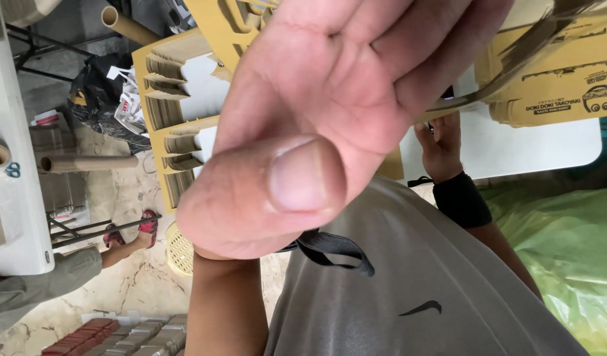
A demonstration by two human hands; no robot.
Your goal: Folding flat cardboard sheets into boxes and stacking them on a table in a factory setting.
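My left hand [330, 105] is raised very close to the camera and fills the middle of the view. Its palm faces me, the thumb lies across in front, and nothing is in it. My right hand [442, 142], with a black wristband [459, 198], reaches to the white table [514, 148]. Its fingers hold the near edge of a flat tan die-cut cardboard sheet [462, 102]. My left hand hides most of that sheet. My grey shirt [396, 290] fills the lower middle.
A stack of printed tan cardboard blanks [560, 79] lies on the table at the right. Folded cardboard pieces [178, 92] sit at the left, near cardboard tubes [86, 163]. Another person's sandalled foot [129, 234] is on the floor. Green plastic sheeting [574, 244] lies at the right.
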